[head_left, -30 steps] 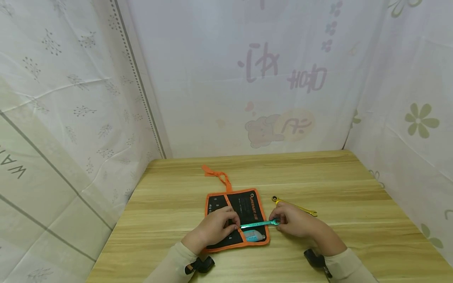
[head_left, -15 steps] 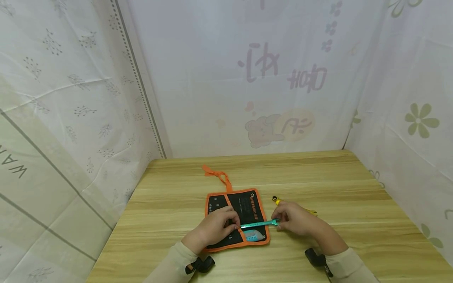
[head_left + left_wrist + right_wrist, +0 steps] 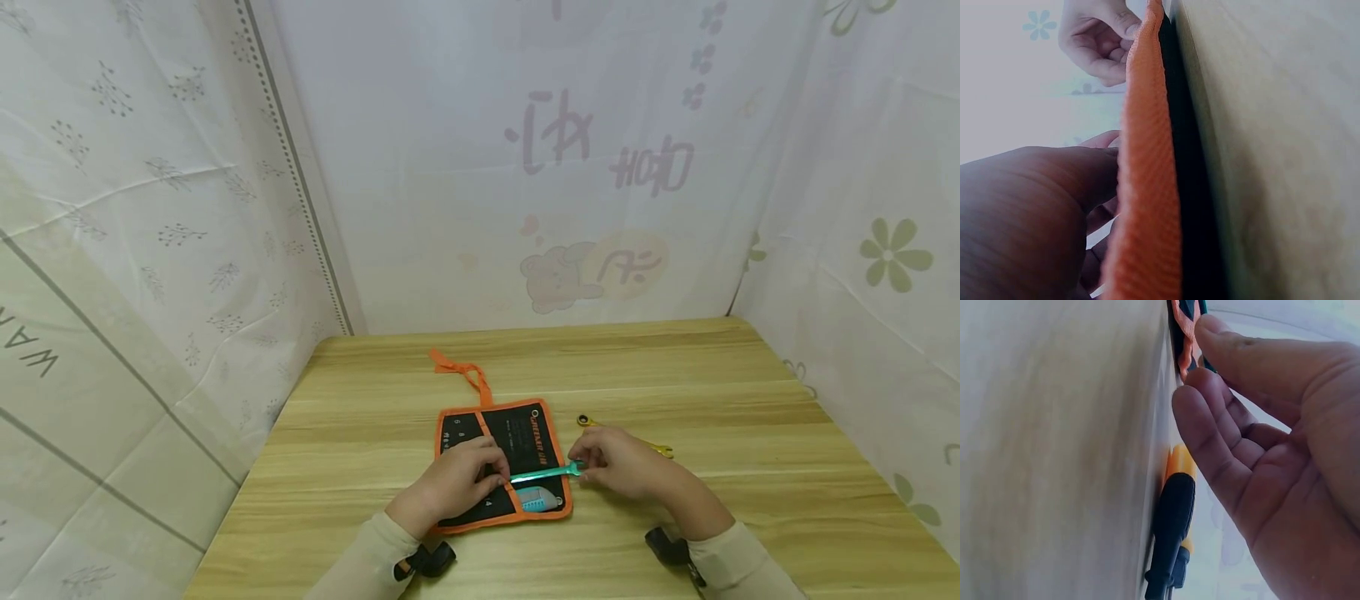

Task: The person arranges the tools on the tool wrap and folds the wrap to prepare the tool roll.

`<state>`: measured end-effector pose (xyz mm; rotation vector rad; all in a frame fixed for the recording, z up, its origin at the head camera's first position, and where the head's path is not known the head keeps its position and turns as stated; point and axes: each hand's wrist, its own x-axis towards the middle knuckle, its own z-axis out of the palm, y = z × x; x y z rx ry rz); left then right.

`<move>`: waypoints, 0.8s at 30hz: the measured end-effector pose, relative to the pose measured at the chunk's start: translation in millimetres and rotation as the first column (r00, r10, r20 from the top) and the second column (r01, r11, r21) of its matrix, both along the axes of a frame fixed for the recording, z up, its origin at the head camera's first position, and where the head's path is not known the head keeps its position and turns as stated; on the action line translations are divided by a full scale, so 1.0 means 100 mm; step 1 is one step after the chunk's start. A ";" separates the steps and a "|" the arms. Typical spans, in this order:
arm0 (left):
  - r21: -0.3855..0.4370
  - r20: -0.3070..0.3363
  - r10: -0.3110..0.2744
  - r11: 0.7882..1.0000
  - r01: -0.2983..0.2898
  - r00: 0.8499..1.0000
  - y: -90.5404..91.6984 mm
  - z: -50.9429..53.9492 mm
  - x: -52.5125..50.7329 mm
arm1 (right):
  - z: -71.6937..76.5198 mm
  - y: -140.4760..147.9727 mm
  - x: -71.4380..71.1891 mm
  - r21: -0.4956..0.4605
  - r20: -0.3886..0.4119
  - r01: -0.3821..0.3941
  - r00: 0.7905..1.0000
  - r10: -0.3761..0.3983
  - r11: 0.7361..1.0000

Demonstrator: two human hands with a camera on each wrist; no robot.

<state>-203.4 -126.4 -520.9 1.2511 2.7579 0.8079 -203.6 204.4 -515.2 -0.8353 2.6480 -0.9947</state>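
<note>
A black tool pouch (image 3: 517,446) with orange trim lies unrolled on the table. A shiny teal wrench (image 3: 543,474) lies across it, its left end hidden at the pocket edge under the fingers. My left hand (image 3: 465,479) pinches the pocket's orange edge there; in the left wrist view the orange trim (image 3: 1147,156) hides its fingertips. My right hand (image 3: 618,462) holds the wrench's open end between thumb and fingers. A grey and light-blue utility knife (image 3: 537,500) sits in the slot nearest me. Behind the right hand lies a yellow wrench (image 3: 660,449), its middle partly covered.
An orange tie strap (image 3: 459,367) trails from the pouch's far edge on the wooden table (image 3: 360,400). Patterned curtains (image 3: 450,167) hang behind and on both sides. The right wrist view shows a black and yellow-orange object (image 3: 1174,509) on the table beside the right hand.
The teal wrench has slid slightly left toward the pocket, and my right hand has moved left with it. My left hand and the pouch have stayed in place.
</note>
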 end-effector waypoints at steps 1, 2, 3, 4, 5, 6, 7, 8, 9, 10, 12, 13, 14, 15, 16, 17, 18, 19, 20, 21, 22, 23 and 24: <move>0.002 -0.003 0.000 1.000 0.000 1.000 0.00 0.00 0.00 | 0.00 -0.01 0.00 0.001 0.000 -0.001 1.000 0.001 1.000; 0.003 -0.006 -0.001 1.000 0.001 1.000 0.00 0.00 0.00 | 0.01 -0.02 -0.01 0.006 0.000 -0.002 1.000 0.002 1.000; 0.004 -0.008 -0.002 1.000 0.002 1.000 0.00 0.00 0.00 | 0.01 -0.03 -0.01 0.007 0.002 -0.005 1.000 0.005 1.000; 0.006 -0.007 -0.002 1.000 0.002 1.000 0.00 0.00 0.00 | 0.01 -0.04 -0.02 0.007 0.003 -0.009 1.000 0.009 1.000; 0.008 -0.008 -0.003 1.000 0.003 1.000 0.00 0.00 0.00 | 0.01 -0.05 -0.02 0.008 0.007 -0.013 1.000 0.013 1.000; 0.011 -0.006 -0.004 1.000 0.004 1.000 0.00 0.00 -0.01 | 0.02 -0.05 -0.02 0.005 0.010 -0.019 1.000 0.019 1.000; 0.014 -0.004 -0.004 1.000 0.004 1.000 0.00 0.00 -0.01 | 0.02 -0.06 -0.03 0.003 0.012 -0.026 1.000 0.026 1.000; 0.017 -0.002 -0.004 1.000 0.004 1.000 0.00 0.00 -0.01 | 0.02 -0.07 -0.03 0.000 0.012 -0.035 0.999 0.035 0.999; 0.020 0.001 -0.003 1.000 0.003 1.000 0.00 0.00 -0.01 | 0.02 -0.07 -0.03 -0.005 0.014 -0.044 0.999 0.044 0.999; 0.022 0.003 -0.002 1.000 0.002 1.000 0.00 0.00 -0.01 | 0.02 -0.08 -0.03 -0.007 0.014 -0.054 0.998 0.054 0.999; 0.027 0.012 -0.002 1.000 0.002 1.000 0.00 0.00 -0.01 | 0.02 -0.09 -0.04 -0.007 0.009 -0.068 0.998 0.068 0.998; 0.027 0.014 -0.001 1.000 0.001 1.000 0.00 0.00 -0.01 | 0.02 -0.10 -0.04 -0.002 0.004 -0.072 0.997 0.072 0.997; 0.029 0.020 -0.001 1.000 0.001 1.000 0.00 0.00 0.00 | 0.02 -0.11 -0.04 0.002 0.002 -0.073 0.997 0.073 0.997; 0.031 0.024 -0.001 1.000 0.001 1.000 0.00 0.00 0.00 | 0.03 -0.12 -0.04 0.004 0.001 -0.074 0.997 0.074 0.997; 0.032 0.026 -0.001 0.999 0.000 1.000 0.00 0.00 0.00 | 0.03 -0.13 -0.05 0.006 0.000 -0.075 0.997 0.075 0.997; 0.033 0.030 0.000 0.999 -0.001 1.000 0.00 0.00 0.00 | 0.04 -0.14 -0.05 0.005 0.000 -0.074 0.997 0.074 0.997; 0.034 0.032 0.001 0.999 -0.002 0.999 0.00 0.00 0.00 | 0.04 -0.15 -0.05 0.001 0.000 -0.078 0.997 0.078 0.997; 0.035 0.032 0.002 0.999 -0.003 0.999 0.00 0.00 0.00 | 0.05 -0.15 -0.04 0.000 0.004 -0.078 0.997 0.078 0.997; 0.036 0.035 0.003 0.999 -0.005 0.999 0.00 0.00 0.00 | 0.05 -0.16 -0.04 -0.003 0.011 -0.078 0.997 0.078 0.997; 0.037 0.034 0.004 0.999 -0.005 0.999 0.00 0.00 0.00 | 0.06 -0.17 -0.04 -0.005 0.016 -0.078 0.997 0.078 0.997; 0.037 0.034 0.005 0.999 -0.007 0.999 0.00 0.00 0.00 | 0.06 -0.18 -0.04 -0.008 0.020 -0.079 0.997 0.079 0.997; 0.038 0.035 0.006 0.999 -0.007 0.999 0.00 0.00 0.00 | 0.06 -0.18 -0.04 -0.009 0.023 -0.080 0.997 0.080 0.997; 0.039 0.034 0.005 0.999 -0.007 0.999 0.00 0.00 0.00 | 0.06 -0.19 -0.04 -0.007 0.022 -0.082 0.996 0.082 0.997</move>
